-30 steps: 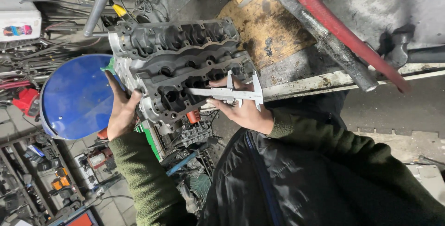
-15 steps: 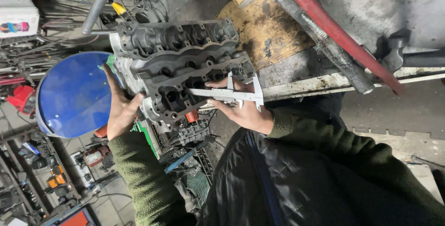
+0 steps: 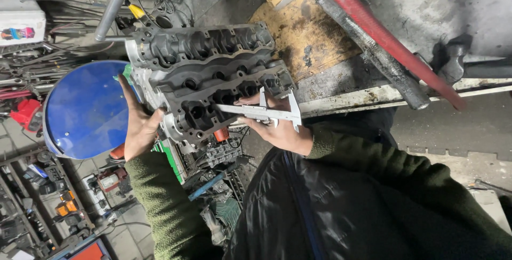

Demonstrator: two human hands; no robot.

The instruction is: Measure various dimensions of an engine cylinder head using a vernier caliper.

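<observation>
A dark, greasy engine cylinder head [image 3: 210, 78] rests tilted against the edge of a workbench, its ports facing up. My left hand [image 3: 137, 124] grips its lower left side, fingers pressed along the metal. My right hand [image 3: 277, 129] holds a steel vernier caliper [image 3: 258, 112] laid across the head's lower right part, the caliper's jaws pointing up and down near the edge. Both arms wear green fleece sleeves over a dark vest.
A blue round lid or drum [image 3: 88, 109] sits left of the head. A red hose [image 3: 389, 38] and a dark steel bar [image 3: 373, 52] cross the bench at upper right. Tools and parts crowd the shelves [image 3: 32, 68] on the left and the floor below.
The caliper and my right hand stay on the cylinder head with only slight shifts. My left hand keeps its grip. The view has moved a little.
</observation>
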